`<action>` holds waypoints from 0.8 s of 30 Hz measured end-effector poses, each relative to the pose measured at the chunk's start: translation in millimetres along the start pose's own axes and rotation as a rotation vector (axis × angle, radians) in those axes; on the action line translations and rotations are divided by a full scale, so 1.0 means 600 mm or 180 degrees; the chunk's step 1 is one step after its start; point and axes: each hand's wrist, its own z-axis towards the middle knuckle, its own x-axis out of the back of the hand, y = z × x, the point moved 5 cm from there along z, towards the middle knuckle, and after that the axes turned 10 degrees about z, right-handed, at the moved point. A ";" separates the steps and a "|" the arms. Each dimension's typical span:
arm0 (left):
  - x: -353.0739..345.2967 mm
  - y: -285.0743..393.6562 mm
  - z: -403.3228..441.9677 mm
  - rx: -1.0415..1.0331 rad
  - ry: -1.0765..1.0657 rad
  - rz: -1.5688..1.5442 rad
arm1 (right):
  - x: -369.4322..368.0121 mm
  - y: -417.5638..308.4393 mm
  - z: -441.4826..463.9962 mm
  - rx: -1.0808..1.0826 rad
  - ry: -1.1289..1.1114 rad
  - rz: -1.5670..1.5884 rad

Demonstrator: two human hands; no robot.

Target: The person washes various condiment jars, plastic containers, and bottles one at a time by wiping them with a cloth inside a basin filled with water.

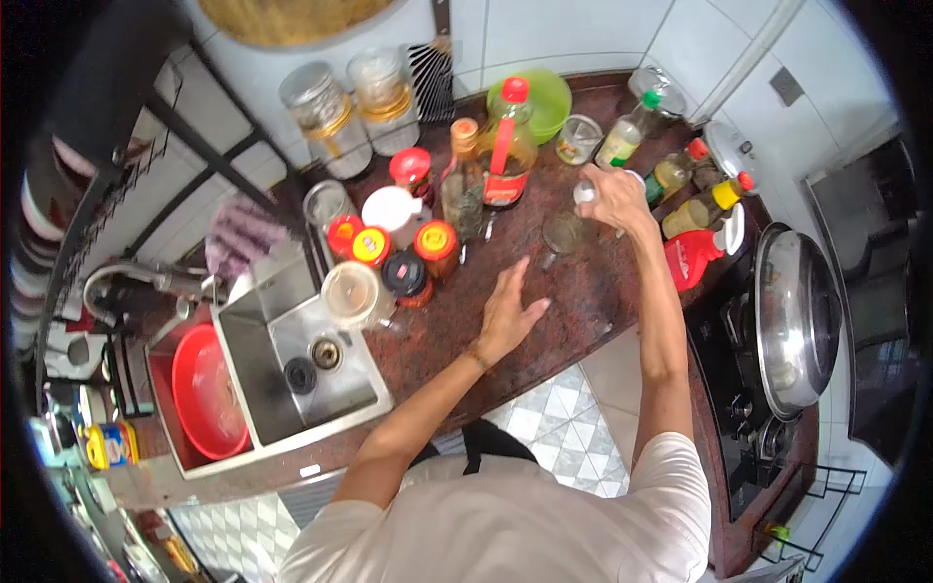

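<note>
My left hand (507,316) is over the dark red countertop (457,340), its fingers spread and holding nothing. Farther right, my right hand (624,199) is closed around a white-capped container (584,192), most of which the hand covers. Just left of that hand, a clear glass jar (564,235) stands on the counter. Behind my right hand are a green-capped bottle (627,131) and a small glass (579,139). A red bottle with a white top (692,255) stands near my right forearm.
Several jars with coloured lids (389,238) cluster beside the steel sink (301,350), which holds a red basin (209,389). At the back stand a large red-capped bottle (509,155) and a green bowl (549,102). A lidded wok (799,325) sits on the stove at right.
</note>
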 end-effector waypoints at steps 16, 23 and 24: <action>0.094 -0.028 -0.127 0.0168 0.0214 -0.0726 | -0.072 -0.149 -0.198 -0.0145 0.1328 0.2874; 0.122 -0.060 -0.182 0.0253 -0.0033 -0.1758 | -0.005 0.092 -0.382 -0.1716 0.4434 0.1387; 0.134 -0.034 -0.195 0.0640 -0.0140 -0.2428 | 0.008 0.129 -0.389 -0.1665 0.4537 0.1458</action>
